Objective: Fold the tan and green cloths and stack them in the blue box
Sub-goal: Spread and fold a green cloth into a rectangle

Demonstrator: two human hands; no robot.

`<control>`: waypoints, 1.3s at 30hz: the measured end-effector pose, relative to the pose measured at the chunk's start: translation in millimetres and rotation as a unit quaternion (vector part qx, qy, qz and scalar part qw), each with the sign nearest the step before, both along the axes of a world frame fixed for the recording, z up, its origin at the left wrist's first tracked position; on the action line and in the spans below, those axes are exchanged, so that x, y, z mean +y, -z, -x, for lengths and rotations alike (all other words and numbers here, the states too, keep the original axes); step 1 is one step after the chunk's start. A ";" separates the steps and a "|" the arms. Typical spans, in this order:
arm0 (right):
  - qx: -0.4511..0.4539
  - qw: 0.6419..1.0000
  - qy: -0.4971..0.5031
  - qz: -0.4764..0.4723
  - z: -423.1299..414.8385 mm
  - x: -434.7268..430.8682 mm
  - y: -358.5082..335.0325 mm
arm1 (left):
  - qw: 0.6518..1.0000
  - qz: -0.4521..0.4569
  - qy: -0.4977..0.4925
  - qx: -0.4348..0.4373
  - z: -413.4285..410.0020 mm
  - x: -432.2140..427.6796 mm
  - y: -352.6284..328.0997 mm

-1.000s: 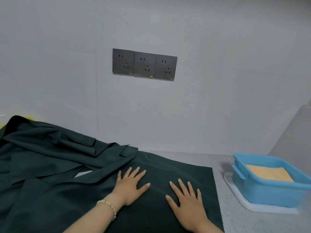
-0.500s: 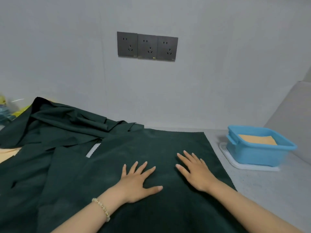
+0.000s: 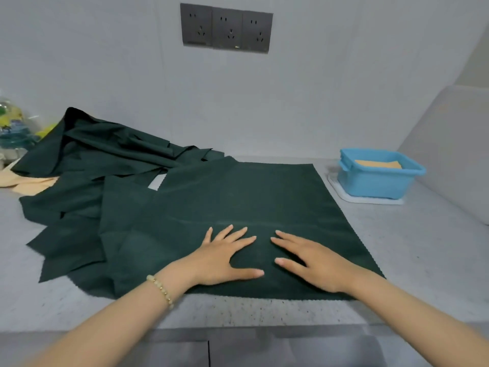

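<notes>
You are resting both hands flat on the spread green cloth (image 3: 238, 202), which is lying smooth on the grey counter (image 3: 423, 247) with its near edge running close along the counter's near edge. Your left hand (image 3: 222, 258) is lying palm down on the near middle of that cloth, fingers straight and fanned apart, thumb stretched out to the right, gripping nothing. Your right hand (image 3: 315, 263) is lying just beside it to the right, also palm down, fingers straight and closer together, pointing toward the far left, with nothing pinched or held. The two hands are sitting near each other without touching. A beaded bracelet (image 3: 161, 288) is circling your left wrist.

To the far left of the flat cloth, a rumpled heap of green cloths (image 3: 105, 154) is piling up against the wall, and its near folds are overlapping the left side of the cloth under your hands. A loose tan cloth (image 3: 29, 182) is poking out from beneath the heap at the left edge of the counter. Beyond it, at the far left, some bagged items (image 3: 13, 128) are showing, too blurred to identify.

The blue box (image 3: 375, 178) is standing upright at the far right of the counter, well apart from your hands, on a white tray (image 3: 370, 201). A folded tan cloth (image 3: 377, 163) is lying inside it. On the wall above, a row of dark sockets (image 3: 226, 29) is facing you.
</notes>
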State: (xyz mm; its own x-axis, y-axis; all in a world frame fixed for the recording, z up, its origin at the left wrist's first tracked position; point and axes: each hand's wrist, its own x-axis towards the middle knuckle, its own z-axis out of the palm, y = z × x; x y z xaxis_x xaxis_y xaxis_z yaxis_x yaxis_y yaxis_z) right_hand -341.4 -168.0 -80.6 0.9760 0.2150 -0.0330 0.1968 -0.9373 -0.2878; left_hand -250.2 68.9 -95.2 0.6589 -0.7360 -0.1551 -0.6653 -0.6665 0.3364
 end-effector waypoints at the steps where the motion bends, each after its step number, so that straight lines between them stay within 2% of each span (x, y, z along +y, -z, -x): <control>1: -0.006 0.999 -0.026 0.023 12.7 6.0 0.9 | 1.000 -0.007 0.018 -0.008 8.7 6.4 0.5; 4: -0.012 0.993 -0.069 0.092 32.3 18.8 3.1 | 0.998 -0.011 0.044 -0.037 24.7 20.8 -3.6; 12: 0.009 0.987 -0.053 0.152 34.5 27.9 1.8 | 0.995 -0.042 0.035 -0.082 42.7 27.3 -13.5; 15: 0.017 0.988 -0.045 0.147 35.2 18.2 -2.8 | 0.994 -0.066 0.028 -0.083 39.7 34.3 -21.0; 20: 0.040 0.995 0.015 0.089 45.6 -14.7 -23.3 | 0.988 -0.078 -0.046 -0.123 24.2 61.8 -45.5; 22: 0.066 0.996 0.013 0.056 51.4 -26.5 -35.9 | 0.993 -0.065 -0.041 -0.089 18.3 70.5 -58.9; 24: 0.124 0.992 -0.012 0.021 58.3 -38.4 -50.4 | 0.999 -0.041 -0.011 -0.002 15.7 76.6 -73.6; 27: 0.230 0.971 -0.035 -0.060 64.6 -52.2 -72.6 | 0.987 -0.051 0.020 0.149 16.1 79.8 -94.9; 29: 0.240 0.964 -0.026 -0.113 60.2 -58.9 -84.1 | 0.978 -0.065 0.036 0.193 11.0 76.6 -103.3; 31: 0.186 0.977 -0.009 -0.109 48.0 -66.5 -89.2 | 0.982 -0.055 0.035 0.176 0.8 68.8 -106.6; 34: 0.109 0.992 0.022 -0.060 21.2 -76.1 -86.4 | 0.994 -0.053 0.004 0.095 -20.9 53.0 -102.8; 39: 0.069 0.995 0.059 0.035 -32.8 -80.8 -71.9 | 0.996 -0.072 -0.056 -0.023 -63.1 35.3 -85.1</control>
